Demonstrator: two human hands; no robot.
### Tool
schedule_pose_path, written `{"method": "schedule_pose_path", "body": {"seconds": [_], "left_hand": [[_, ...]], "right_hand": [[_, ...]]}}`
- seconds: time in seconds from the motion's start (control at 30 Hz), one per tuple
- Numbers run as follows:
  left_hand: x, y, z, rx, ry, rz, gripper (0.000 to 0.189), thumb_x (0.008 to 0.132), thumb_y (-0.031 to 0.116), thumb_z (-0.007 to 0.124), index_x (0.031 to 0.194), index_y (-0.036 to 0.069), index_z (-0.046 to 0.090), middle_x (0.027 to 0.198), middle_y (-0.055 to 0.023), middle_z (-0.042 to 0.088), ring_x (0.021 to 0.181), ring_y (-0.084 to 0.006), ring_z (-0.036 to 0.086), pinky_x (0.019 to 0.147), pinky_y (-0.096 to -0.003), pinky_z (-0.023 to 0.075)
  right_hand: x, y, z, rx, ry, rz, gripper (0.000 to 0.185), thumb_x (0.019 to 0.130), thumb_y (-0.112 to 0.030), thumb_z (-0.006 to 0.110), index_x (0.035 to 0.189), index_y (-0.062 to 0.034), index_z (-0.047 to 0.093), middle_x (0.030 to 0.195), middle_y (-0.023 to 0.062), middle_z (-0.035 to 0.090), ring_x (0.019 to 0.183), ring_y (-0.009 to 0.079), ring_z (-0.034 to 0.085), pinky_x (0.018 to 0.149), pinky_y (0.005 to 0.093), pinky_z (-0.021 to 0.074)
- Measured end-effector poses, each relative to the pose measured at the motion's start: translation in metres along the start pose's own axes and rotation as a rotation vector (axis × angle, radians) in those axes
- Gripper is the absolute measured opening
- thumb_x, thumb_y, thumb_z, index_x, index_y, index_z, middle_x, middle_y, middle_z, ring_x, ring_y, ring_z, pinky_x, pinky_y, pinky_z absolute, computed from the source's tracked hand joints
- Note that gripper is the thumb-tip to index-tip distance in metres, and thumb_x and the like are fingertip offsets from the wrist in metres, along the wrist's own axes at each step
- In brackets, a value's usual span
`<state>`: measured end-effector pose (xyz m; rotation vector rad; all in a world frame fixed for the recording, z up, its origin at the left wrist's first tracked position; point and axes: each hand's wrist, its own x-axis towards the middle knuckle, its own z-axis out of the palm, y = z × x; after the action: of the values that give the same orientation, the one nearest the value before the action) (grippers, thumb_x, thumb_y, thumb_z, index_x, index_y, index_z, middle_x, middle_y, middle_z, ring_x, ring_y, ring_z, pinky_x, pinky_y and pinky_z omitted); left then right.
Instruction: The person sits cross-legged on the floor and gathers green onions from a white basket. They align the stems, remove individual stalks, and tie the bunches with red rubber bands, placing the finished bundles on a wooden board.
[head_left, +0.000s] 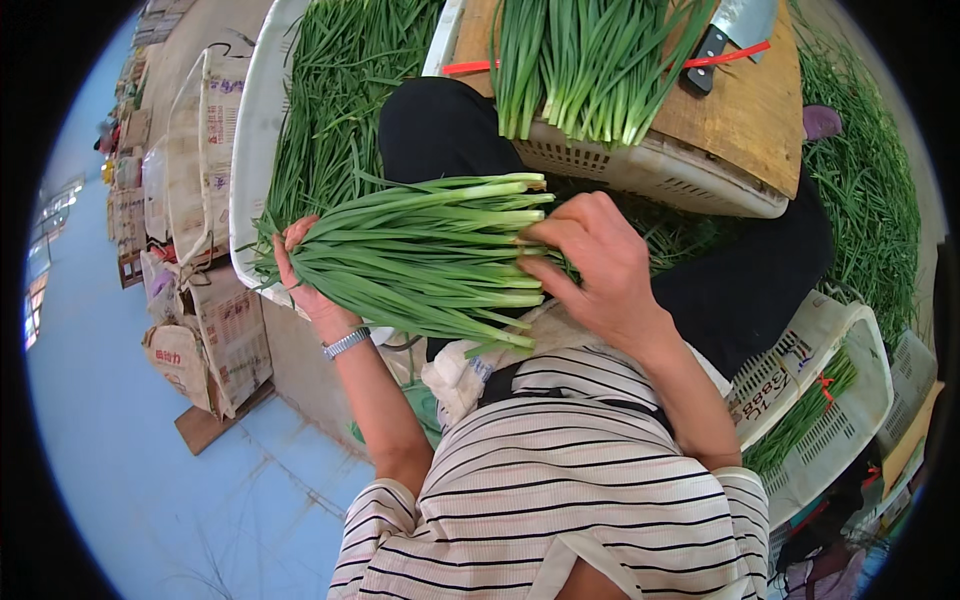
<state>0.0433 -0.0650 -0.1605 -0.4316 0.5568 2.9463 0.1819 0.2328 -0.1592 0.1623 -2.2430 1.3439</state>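
A bunch of garlic chives (420, 255) lies fanned out across my lap, pale cut ends to the right. My left hand (304, 262) is closed round its leafy end. At the pale ends, my right hand (592, 262) pinches one or more stems between thumb and fingers. Ahead, more chives (585, 75) lie on a wooden board (742, 142), over a red tie strip (469, 67) whose ends stick out on both sides. A knife with a black handle (703, 64) rests on the board, its handle beside those chives and partly under the strip's right end.
A white plastic crate (251, 150) full of loose chives stands at the left. The board sits on an upturned-looking crate (645, 169). Loose chives (862, 210) are heaped at the right. Another crate (862, 375) holds a tied bundle (810, 412). Sacks and boxes (232, 330) stand far left.
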Motion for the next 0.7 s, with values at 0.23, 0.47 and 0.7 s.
{"method": "schedule_pose_path", "body": {"seconds": [0.23, 0.47, 0.7], "left_hand": [[0.001, 0.008, -0.008, -0.125, -0.188, -0.11, 0.016, 0.09, 0.011, 0.056, 0.077, 0.011, 0.046, 0.077, 0.0001, 0.048, 0.078, -0.0119, 0.049, 0.083, -0.0297, 0.042], [-0.007, -0.001, 0.022, -0.014, -0.336, 0.047, 0.028, 0.092, 0.022, 0.056, 0.071, 0.015, 0.039, 0.059, 0.0076, 0.04, 0.059, -0.006, 0.044, 0.069, -0.0257, 0.0372], [-0.013, 0.0, 0.043, 0.011, -0.543, 0.081, 0.028, 0.092, 0.023, 0.057, 0.073, 0.016, 0.039, 0.054, 0.008, 0.039, 0.051, -0.0051, 0.042, 0.065, -0.0256, 0.0349]], "right_hand": [[-0.003, 0.011, 0.016, 0.204, 0.019, 0.117, 0.015, 0.069, 0.001, 0.07, 0.08, -0.0021, 0.059, 0.072, 0.0077, 0.052, 0.063, 0.0236, 0.05, 0.057, 0.0312, 0.0424], [-0.038, 0.011, -0.054, 0.477, 0.317, 0.784, 0.004, 0.089, -0.002, 0.057, 0.085, -0.0024, 0.059, 0.075, -0.0007, 0.055, 0.066, 0.005, 0.044, 0.06, 0.0196, 0.0378], [-0.009, -0.01, -0.052, 0.161, 0.1, 0.299, 0.009, 0.078, 0.001, 0.059, 0.086, 0.0015, 0.056, 0.09, 0.0104, 0.057, 0.082, 0.0199, 0.056, 0.073, 0.0281, 0.045]]}}
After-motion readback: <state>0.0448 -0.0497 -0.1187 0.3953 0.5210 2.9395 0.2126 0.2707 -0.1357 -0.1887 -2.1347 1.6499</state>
